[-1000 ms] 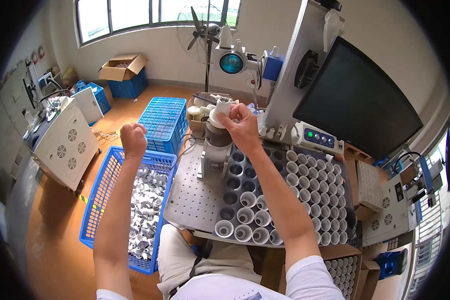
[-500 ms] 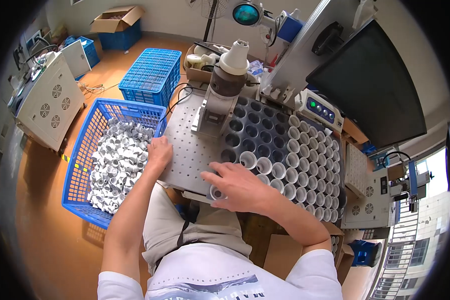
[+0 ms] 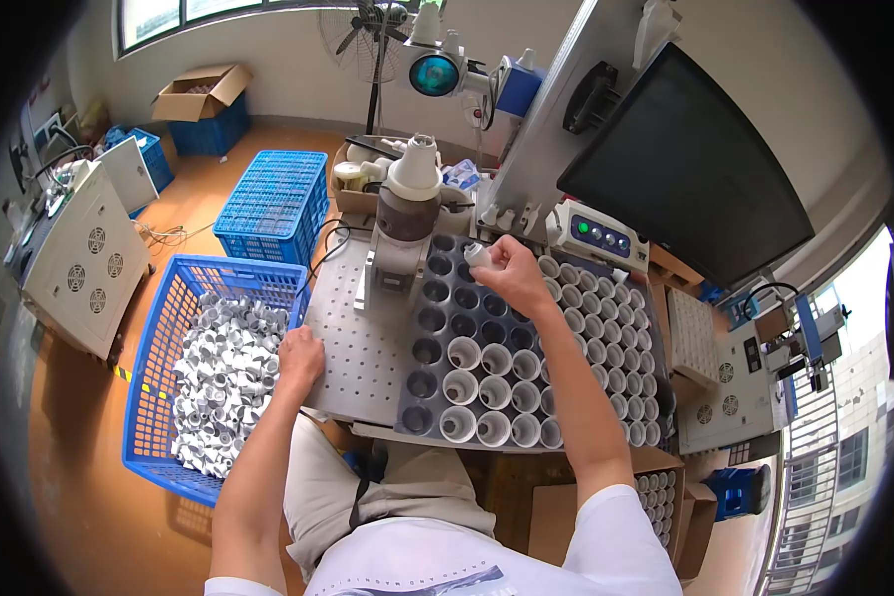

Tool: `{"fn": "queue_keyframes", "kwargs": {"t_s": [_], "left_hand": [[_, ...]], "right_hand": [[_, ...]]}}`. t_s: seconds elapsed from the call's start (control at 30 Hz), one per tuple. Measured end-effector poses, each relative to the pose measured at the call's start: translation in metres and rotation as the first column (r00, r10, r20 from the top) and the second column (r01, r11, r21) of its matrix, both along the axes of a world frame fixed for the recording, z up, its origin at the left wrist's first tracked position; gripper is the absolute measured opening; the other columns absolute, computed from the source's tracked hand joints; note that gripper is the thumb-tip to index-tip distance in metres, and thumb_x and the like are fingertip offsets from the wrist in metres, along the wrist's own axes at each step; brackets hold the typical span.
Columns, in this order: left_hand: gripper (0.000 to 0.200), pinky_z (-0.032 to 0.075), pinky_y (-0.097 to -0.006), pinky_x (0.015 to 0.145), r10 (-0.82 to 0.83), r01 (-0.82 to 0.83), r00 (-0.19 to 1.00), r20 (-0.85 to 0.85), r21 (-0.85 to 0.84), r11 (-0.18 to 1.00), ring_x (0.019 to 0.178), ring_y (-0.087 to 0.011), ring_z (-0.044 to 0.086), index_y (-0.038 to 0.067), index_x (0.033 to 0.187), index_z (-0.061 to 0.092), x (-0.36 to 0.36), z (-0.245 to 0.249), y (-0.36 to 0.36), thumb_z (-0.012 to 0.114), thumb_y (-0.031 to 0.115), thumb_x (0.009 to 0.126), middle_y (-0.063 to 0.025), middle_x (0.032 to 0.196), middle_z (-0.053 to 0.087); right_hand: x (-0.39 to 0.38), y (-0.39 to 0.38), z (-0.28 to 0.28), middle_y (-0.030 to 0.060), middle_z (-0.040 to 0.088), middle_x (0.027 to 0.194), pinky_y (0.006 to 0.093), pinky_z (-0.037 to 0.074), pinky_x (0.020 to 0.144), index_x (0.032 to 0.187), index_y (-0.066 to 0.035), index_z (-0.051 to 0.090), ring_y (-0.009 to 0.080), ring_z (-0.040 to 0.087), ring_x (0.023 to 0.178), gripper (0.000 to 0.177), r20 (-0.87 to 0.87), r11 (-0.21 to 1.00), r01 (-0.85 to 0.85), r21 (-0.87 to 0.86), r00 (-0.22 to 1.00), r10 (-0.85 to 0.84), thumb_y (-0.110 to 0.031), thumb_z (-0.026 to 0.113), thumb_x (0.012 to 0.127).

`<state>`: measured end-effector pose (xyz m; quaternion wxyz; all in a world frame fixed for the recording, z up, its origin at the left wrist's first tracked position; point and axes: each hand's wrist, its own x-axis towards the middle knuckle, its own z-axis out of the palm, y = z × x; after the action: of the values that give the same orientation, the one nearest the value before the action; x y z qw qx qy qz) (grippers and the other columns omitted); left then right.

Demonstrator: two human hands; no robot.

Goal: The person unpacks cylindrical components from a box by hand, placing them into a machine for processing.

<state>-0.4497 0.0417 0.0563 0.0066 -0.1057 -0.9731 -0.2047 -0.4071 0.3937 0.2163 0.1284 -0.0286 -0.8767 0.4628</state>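
My right hand (image 3: pixel 515 280) pinches a small white plastic cup (image 3: pixel 480 255) over the back rows of a black tray (image 3: pixel 447 343) with round holes. White cups (image 3: pixel 494 360) stand in the tray's front rows and right side, while several holes at the back left hold none. At the left edge of the perforated metal plate (image 3: pixel 353 343), beside the blue basket's rim, my left hand (image 3: pixel 301 360) is closed; its fingertips are hidden. Many loose white-grey plastic parts (image 3: pixel 223 372) lie heaped in the blue basket (image 3: pixel 149 397).
A device with a white cone-shaped top (image 3: pixel 407 204) stands behind the plate. The control box (image 3: pixel 598 236) and large dark monitor (image 3: pixel 685 164) are at the back right. Another blue crate (image 3: pixel 273 204) sits on the floor, and a cardboard box (image 3: pixel 556 521) is below the table's front.
My right hand has moved from the tray's front left corner to its back rows and now holds a white cup. My left hand stays by the basket. The head view has tilted up.
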Motion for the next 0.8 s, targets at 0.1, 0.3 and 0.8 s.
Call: {"fn": "queue_keyframes", "kwargs": {"t_s": [0.1, 0.3, 0.8], "left_hand": [[0.025, 0.044, -0.0453, 0.086, 0.006, -0.005, 0.997, -0.074, 0.006, 1.000, 0.095, -0.0381, 0.057, -0.005, 0.091, 0.059, -0.001, -0.005, -0.001, 0.049, 0.016, 0.079, -0.0243, 0.094, 0.061], [0.026, 0.044, -0.0452, 0.086, 0.006, -0.007, 0.999, -0.050, -0.020, 1.000, 0.094, -0.0384, 0.056, -0.007, 0.088, 0.058, -0.001, -0.006, -0.002, 0.049, 0.016, 0.079, -0.0255, 0.092, 0.060], [0.023, 0.046, -0.0463, 0.083, 0.050, -0.049, 0.998, -0.041, 0.032, 0.998, 0.088, -0.0405, 0.058, -0.007, 0.081, 0.060, 0.003, 0.009, 0.003, 0.051, 0.014, 0.076, -0.0269, 0.085, 0.061]], "right_hand": [[-0.016, 0.028, -0.041, -0.0020, 0.044, 0.064, 0.0255, 0.038, 0.057, 0.069, -0.007, 0.044, 0.0090, 0.041, 0.062, 0.033, -0.008, 0.977, 0.127, -0.174, 0.991, -0.130, -0.016, 0.075, 0.067], [-0.002, 0.035, -0.068, -0.0036, 0.042, 0.064, 0.0236, 0.036, 0.056, 0.066, -0.009, 0.042, 0.0077, 0.039, 0.061, 0.036, -0.037, 0.964, 0.055, -0.260, 0.997, -0.067, -0.015, 0.077, 0.067], [0.001, 0.034, -0.070, -0.0035, 0.043, 0.064, 0.0243, 0.035, 0.056, 0.065, -0.009, 0.039, 0.0078, 0.038, 0.061, 0.036, -0.071, 0.962, 0.112, -0.250, 0.989, -0.134, -0.011, 0.075, 0.068]]}}
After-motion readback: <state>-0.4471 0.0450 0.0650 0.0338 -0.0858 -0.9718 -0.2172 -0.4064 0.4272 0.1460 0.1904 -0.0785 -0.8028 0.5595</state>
